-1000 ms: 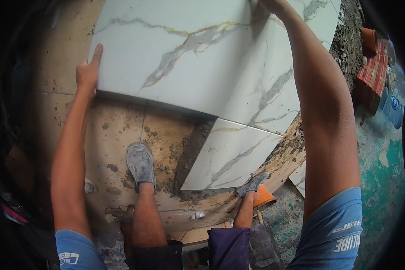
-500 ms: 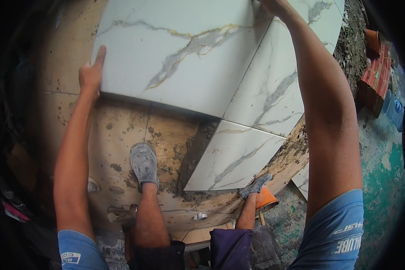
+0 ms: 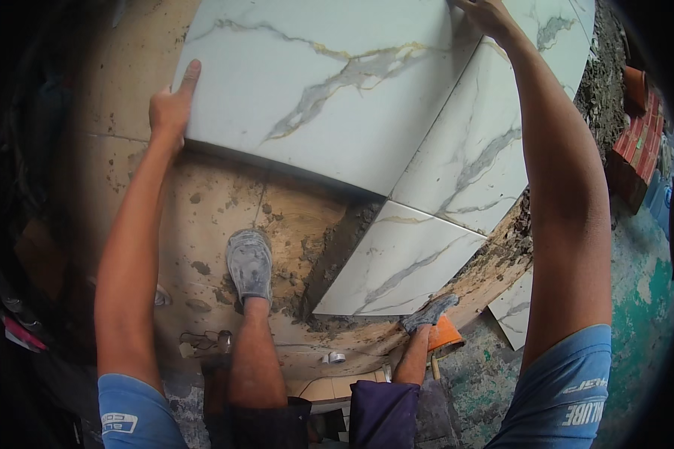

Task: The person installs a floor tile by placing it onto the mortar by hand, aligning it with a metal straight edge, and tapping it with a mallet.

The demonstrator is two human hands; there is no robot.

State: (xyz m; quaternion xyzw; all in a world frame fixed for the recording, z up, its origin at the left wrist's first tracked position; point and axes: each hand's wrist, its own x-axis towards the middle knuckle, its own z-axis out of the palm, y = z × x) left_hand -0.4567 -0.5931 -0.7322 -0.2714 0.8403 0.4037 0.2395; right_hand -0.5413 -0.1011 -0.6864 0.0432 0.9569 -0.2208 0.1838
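A large white marble-look tile (image 3: 344,90) with grey and gold veins lies across the upper middle, its near edge raised above the floor with a dark shadow below. My left hand (image 3: 174,112) is closed on its left edge, thumb lying on top and fingers hidden underneath. At the far right edge, my right hand (image 3: 490,19) grips the same tile, fingertips partly cut off by the picture's top. Its right edge runs close along a laid tile (image 3: 464,150), and its near right corner comes beside a smaller cut tile (image 3: 397,262).
Grey mortar (image 3: 341,243) borders the cut tile, with crumbs over the tan floor (image 3: 210,194). My grey shoes (image 3: 249,262) stand near the floor's edge. An orange bucket (image 3: 445,334), a tape roll (image 3: 335,358), a loose tile (image 3: 513,310) and red bricks (image 3: 640,150) lie around.
The whole view has shifted, so the scene sits a little further right. Both hands keep their hold, and the large tile shows no clear movement against its neighbours.
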